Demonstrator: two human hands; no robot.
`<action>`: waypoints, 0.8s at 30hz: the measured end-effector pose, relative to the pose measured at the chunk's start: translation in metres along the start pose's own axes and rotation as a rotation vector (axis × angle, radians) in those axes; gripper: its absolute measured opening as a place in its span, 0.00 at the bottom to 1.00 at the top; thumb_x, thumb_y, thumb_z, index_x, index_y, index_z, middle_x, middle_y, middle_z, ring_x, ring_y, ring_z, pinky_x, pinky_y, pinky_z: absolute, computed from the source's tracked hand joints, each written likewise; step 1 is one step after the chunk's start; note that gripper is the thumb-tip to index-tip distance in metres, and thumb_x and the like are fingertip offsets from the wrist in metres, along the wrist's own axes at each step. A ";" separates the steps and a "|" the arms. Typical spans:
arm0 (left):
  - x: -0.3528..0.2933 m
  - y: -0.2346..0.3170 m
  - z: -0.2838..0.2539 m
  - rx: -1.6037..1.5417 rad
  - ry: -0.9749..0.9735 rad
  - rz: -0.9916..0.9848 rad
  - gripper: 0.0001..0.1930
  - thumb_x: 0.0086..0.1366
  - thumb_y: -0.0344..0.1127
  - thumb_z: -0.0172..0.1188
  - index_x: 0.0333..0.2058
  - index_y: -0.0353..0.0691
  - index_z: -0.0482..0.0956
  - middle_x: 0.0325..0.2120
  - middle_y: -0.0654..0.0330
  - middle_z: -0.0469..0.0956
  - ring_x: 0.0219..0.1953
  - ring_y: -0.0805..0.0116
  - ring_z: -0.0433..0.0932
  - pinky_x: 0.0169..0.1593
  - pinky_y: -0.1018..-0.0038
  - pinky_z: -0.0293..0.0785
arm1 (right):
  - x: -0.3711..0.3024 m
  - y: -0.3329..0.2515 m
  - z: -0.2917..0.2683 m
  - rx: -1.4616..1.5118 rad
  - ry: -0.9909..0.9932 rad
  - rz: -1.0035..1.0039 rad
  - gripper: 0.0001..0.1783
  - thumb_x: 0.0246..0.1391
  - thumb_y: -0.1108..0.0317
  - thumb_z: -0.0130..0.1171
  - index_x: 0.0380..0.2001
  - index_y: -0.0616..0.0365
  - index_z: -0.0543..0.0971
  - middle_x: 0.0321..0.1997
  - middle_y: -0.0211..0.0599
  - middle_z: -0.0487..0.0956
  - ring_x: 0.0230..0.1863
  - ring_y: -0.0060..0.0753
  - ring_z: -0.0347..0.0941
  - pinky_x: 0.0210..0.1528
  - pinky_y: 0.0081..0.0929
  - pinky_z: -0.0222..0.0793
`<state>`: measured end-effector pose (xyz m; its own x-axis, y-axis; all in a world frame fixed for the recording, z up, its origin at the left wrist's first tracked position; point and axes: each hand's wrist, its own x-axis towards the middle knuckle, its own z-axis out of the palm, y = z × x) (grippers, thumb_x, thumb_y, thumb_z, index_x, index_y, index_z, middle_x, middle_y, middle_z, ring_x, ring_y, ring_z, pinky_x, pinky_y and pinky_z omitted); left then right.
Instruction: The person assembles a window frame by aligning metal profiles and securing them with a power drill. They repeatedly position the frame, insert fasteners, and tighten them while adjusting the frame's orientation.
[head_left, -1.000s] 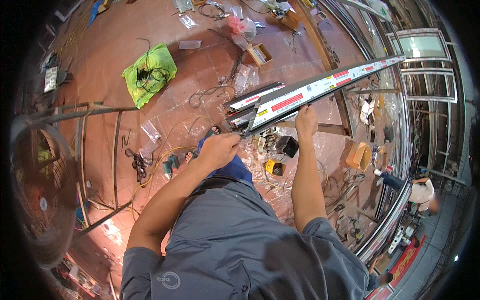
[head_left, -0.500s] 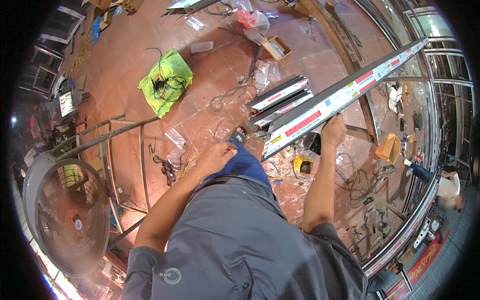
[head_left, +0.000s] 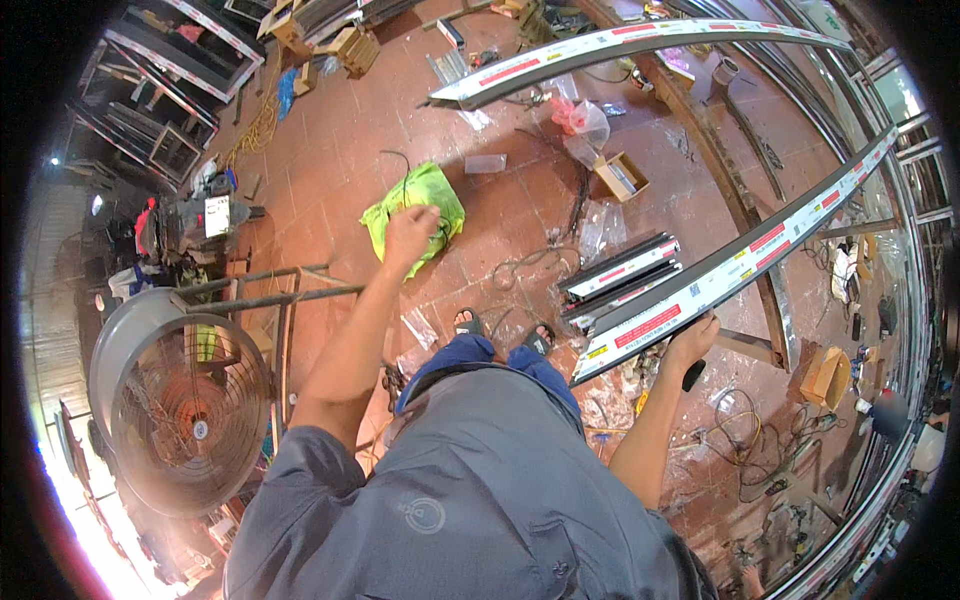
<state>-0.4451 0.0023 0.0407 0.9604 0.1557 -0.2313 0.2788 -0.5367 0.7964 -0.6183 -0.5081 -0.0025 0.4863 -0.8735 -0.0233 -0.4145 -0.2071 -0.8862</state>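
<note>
Green bag shows behind my curled left hand, whose grip I can't tell; my right hand grips a metal bar.

Your long profile bar, dark grey with white film and red and yellow patches, slants upward to the right of the lime-green bag. Your right hand grips its lower edge near the angle-cut end closer to the bag.

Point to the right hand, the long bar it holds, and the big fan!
Right hand [head_left: 691, 343]: head view, back of hand.
Long bar [head_left: 745, 265]: head view, labelled face.
Big fan [head_left: 200, 430]: head view, centre hub.
</note>
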 end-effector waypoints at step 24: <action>0.352 0.139 0.010 0.404 -0.497 0.894 0.13 0.68 0.37 0.60 0.45 0.38 0.86 0.29 0.47 0.85 0.26 0.62 0.83 0.32 0.65 0.78 | -0.001 0.018 0.000 -0.136 0.259 0.073 0.24 0.75 0.57 0.49 0.61 0.65 0.79 0.56 0.44 0.84 0.56 0.36 0.79 0.59 0.31 0.72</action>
<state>-0.0681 -0.0256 0.0640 0.6831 -0.7273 0.0662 -0.6252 -0.5355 0.5678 -0.6257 -0.5108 -0.0182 0.2458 -0.9681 0.0493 -0.5491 -0.1810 -0.8159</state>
